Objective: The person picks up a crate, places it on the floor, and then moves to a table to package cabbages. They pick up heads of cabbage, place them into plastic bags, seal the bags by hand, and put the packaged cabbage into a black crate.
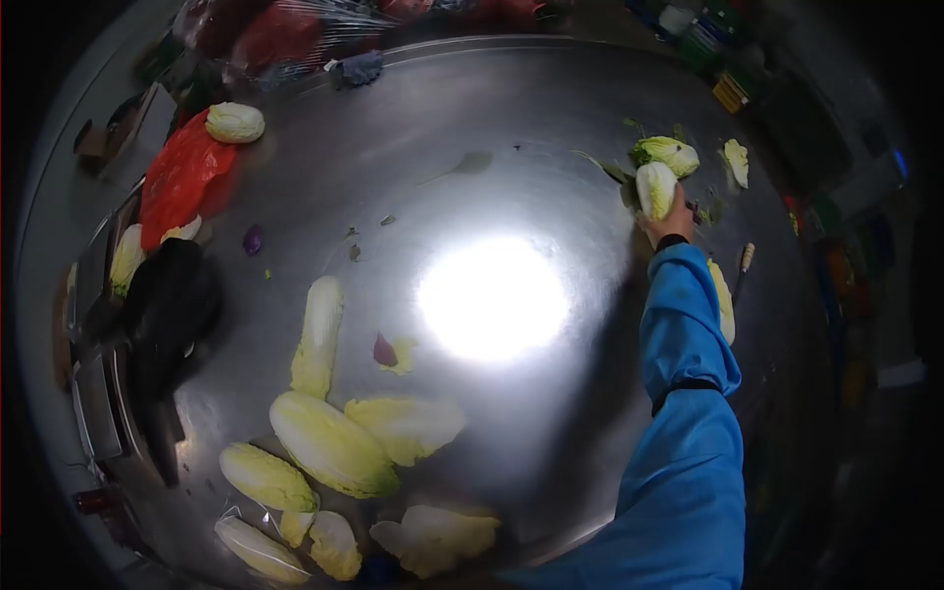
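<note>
My right hand (673, 222), at the end of a blue sleeve, is closed round the lower end of a small pale napa cabbage (656, 187) at the far right of the metal table. A second napa cabbage (669, 154), greener, lies just beyond it, with loose green leaves around both. Near my forearm are a yellow cabbage leaf (723, 300) and a knife with a wooden handle (747, 258). My left hand is out of view.
Cabbage leaves and a large yellowish cabbage piece (334, 444) are spread over the near left of the steel table (472, 128). A red plastic bag (185, 177) and another napa cabbage (235, 123) lie at the left edge, beside a blurred black shape (175, 300). Clear plastic bags (295, 39) stand behind.
</note>
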### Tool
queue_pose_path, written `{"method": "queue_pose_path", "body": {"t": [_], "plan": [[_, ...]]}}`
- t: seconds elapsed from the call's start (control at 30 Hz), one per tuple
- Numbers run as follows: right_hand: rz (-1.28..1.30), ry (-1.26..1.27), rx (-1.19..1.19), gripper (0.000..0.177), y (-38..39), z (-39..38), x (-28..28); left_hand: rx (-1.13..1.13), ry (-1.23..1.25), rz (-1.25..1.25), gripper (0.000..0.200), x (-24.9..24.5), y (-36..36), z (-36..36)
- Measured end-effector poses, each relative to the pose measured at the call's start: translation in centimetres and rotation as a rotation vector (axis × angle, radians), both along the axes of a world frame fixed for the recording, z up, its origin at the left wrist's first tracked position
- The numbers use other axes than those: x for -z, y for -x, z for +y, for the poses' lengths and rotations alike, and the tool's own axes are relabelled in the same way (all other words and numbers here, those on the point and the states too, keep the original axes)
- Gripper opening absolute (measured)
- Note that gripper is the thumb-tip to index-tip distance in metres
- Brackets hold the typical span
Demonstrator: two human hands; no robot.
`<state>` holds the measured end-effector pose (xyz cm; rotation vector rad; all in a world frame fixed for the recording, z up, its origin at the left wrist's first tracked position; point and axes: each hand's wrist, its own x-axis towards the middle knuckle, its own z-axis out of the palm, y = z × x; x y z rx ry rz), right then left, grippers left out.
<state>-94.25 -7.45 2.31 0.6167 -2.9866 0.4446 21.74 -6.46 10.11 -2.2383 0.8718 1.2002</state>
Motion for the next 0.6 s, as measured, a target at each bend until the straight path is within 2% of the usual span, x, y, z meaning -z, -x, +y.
{"method": "queue_pose_path", "body": {"t": [0.07, 0.1, 0.17, 0.2, 0.23, 0.27, 0.3, 0.37, 0.4, 0.47, 0.5, 0.57, 0.6], "plan": [[0.067, 0.298, -0.105, 0.091, 1.2, 1.2, 0.8, 0.14, 0.01, 0.087, 0.041, 0.8, -3.0, 0.7], [0.07, 0.284, -0.095, 0.091, 1.3, 2.1, 1.1, 0.305, 0.032, 0.192, 0.041, 1.8, -4.5, 0.7], [-0.249, 0.787, -0.001, 0.088, 1.2, 3.6, 1.3, 0.197, 0.011, -0.067, 0.039, 0.5, -2.2, -1.7], [-0.536, 1.147, -0.124, 0.073, -1.8, 4.0, 0.4, 0.133, 0.005, -0.19, 0.038, -1.4, 2.3, -3.6], [-0.877, 1.305, -0.24, 0.062, -5.0, 5.4, -1.2, 0.285, 0.343, -0.223, 0.039, -2.2, 6.4, -4.2], [-1.154, 1.398, -0.307, 0.06, -8.3, 6.6, -2.4, 0.437, 0.684, -0.251, 0.04, -2.9, 10.4, -4.8], [-1.203, 1.438, -0.354, 0.064, -12.2, 7.2, -3.9, 0.458, 0.693, -0.25, 0.04, -3.2, 14.3, -6.1], [-1.434, 1.484, -0.468, 0.072, -19.1, 8.5, -6.4, 0.583, 1.052, 0.172, 0.032, -3.5, 23.8, -8.5], [-1.468, 1.483, -0.466, 0.077, -22.6, 8.6, -8.0, 0.749, 1.146, 0.287, 0.03, -6.0, 33.4, -8.0], [-1.5, 1.356, -0.565, 0.083, -27.1, 9.4, -10.2, 0.91, 1.105, 0.589, 0.036, -9.1, 44.8, -7.0], [-1.504, 1.302, -0.652, 0.083, -29.0, 9.9, -11.0, 1.043, 1.053, 0.71, 0.05, -10.6, 49.1, -6.7], [-1.575, 1.166, -0.78, 0.085, -31.8, 11.7, -12.1, 0.935, 1.041, 1.026, 0.071, -11.6, 54.8, -5.5], [-1.559, 1.092, -0.784, 0.086, -33.7, 12.5, -12.8, 0.988, 1.006, 1.138, 0.071, -12.2, 56.3, -4.6]]}}
